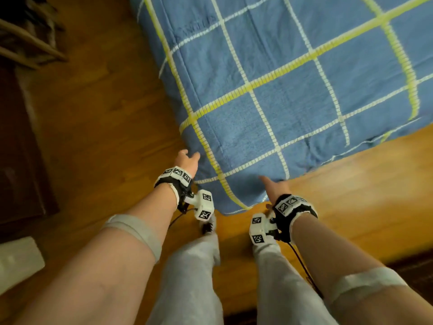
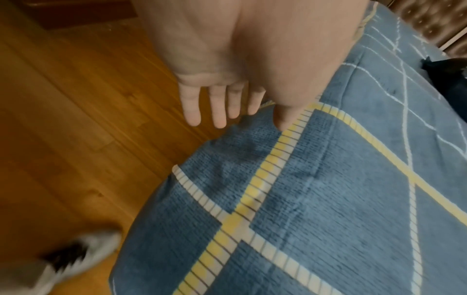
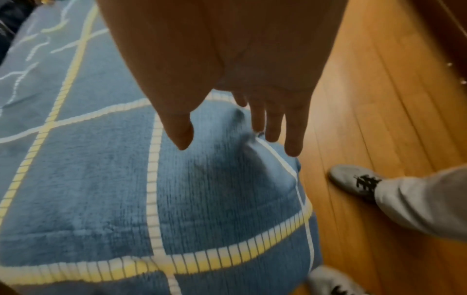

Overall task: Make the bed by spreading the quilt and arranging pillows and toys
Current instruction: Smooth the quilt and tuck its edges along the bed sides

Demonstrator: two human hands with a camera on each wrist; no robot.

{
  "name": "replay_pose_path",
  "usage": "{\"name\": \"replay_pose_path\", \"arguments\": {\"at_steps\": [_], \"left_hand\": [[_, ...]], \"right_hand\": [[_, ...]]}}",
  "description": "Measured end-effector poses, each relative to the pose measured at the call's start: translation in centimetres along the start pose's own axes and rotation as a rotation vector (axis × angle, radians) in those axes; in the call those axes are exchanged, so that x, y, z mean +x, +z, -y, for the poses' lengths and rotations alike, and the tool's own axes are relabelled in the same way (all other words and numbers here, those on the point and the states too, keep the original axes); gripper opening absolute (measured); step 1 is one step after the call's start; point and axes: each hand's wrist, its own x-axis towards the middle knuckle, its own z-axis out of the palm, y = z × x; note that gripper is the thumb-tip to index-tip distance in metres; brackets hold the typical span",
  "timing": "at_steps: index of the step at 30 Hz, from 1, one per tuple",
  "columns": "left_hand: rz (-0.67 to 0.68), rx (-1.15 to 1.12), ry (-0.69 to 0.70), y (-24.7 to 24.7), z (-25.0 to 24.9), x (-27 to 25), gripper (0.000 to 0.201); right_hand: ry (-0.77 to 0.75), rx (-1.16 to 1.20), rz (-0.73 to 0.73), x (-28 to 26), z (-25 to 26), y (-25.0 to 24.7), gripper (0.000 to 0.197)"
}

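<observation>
Warm, dim indoor light gives the wooden floor (image 1: 98, 118) an orange cast, and the head view falls off to near-black along its left edge. Straight lines bow toward the borders there. Both wrist views are soft with motion smear; beyond the right hand's fingertips (image 3: 293, 147) the quilt (image 3: 101, 179) carries a soft shadow, and the shoe (image 2: 63, 259) below the left hand's fingers (image 2: 192, 111) is badly blurred.

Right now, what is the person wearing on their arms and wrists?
Both forearms are bare. The left hand and right hand each have a black wrist strap with white blocks printed with black-and-white square markers, a thin black cable, and a pale grey elastic band near the elbow.
</observation>
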Motion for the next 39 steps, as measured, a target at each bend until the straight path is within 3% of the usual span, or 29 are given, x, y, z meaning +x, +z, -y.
{"name": "replay_pose_path", "arguments": {"at_steps": [3, 7, 10, 12, 13, 16, 20, 22, 24, 26, 29, 31, 34, 35, 37, 39], "left_hand": [[0.047, -0.018, 0.004, -0.6, 0.6, 1.9, 0.063], [0.139, 0.049, 0.036, -2.2, -0.3, 5.0, 0.088], [0.132, 0.405, 0.381, -4.1, -2.0, 7.0, 0.106], [0.175, 0.674, 0.638, -4.7, -2.7, 7.7, 0.112], [0.219, 0.774, 0.701, -5.0, -3.0, 8.0, 0.113], [0.262, 0.947, 0.755, -6.0, -2.8, 8.3, 0.113], [0.185, 1.14, 0.938, -7.1, -2.1, 8.8, 0.116], [0.156, 1.176, 1.039, -7.2, -2.4, 9.5, 0.116], [0.157, 1.211, 1.071, -7.4, -2.7, 10.2, 0.11], [0.124, 1.128, 0.97, -8.0, -3.0, 11.1, 0.097], [0.185, 0.859, 0.553, -8.4, -3.6, 12.7, 0.097], [0.272, 0.723, 0.318, -8.4, -4.2, 14.6, 0.101], [0.46, 0.352, 0.052, -7.7, -5.6, 18.0, 0.101], [0.522, 0.249, 0.001, -7.5, -6.2, 19.2, 0.099], [0.589, 0.192, 0.039, -7.6, -7.5, 21.7, 0.074], [0.631, 0.196, 0.101, -7.2, -9.0, 23.5, 0.043]], "right_hand": [[0.047, 0.128, 0.001, -1.1, -1.0, 2.5, 0.087], [0.018, 0.272, -0.079, -2.1, -1.7, 6.8, 0.097], [-0.13, 0.171, -0.273, -2.9, -1.9, 10.5, 0.129], [-0.151, -0.018, -0.349, -4.3, -1.9, 12.2, 0.134], [-0.127, -0.085, -0.367, -4.9, -2.2, 13.0, 0.131], [-0.082, -0.19, -0.386, -6.3, -3.2, 15.4, 0.122], [-0.108, -0.262, -0.374, -7.3, -4.6, 18.0, 0.12], [-0.13, -0.182, -0.398, -7.2, -4.9, 19.3, 0.122], [-0.059, 0.027, -0.407, -7.2, -5.1, 21.0, 0.121], [0.057, 0.262, -0.378, -6.9, -4.9, 23.0, 0.114], [0.186, 0.465, -0.253, -6.7, -3.4, 25.2, 0.113], [0.241, 0.585, -0.214, -5.8, -1.8, 26.2, 0.119], [0.346, 0.996, -0.188, -3.2, 0.7, 27.6, 0.138], [0.355, 1.108, -0.198, -2.3, 1.5, 28.2, 0.134], [0.342, 1.189, -0.242, -0.7, 2.3, 29.8, 0.105], [0.319, 1.243, -0.383, 0.3, 2.9, 31.2, 0.063]]}}
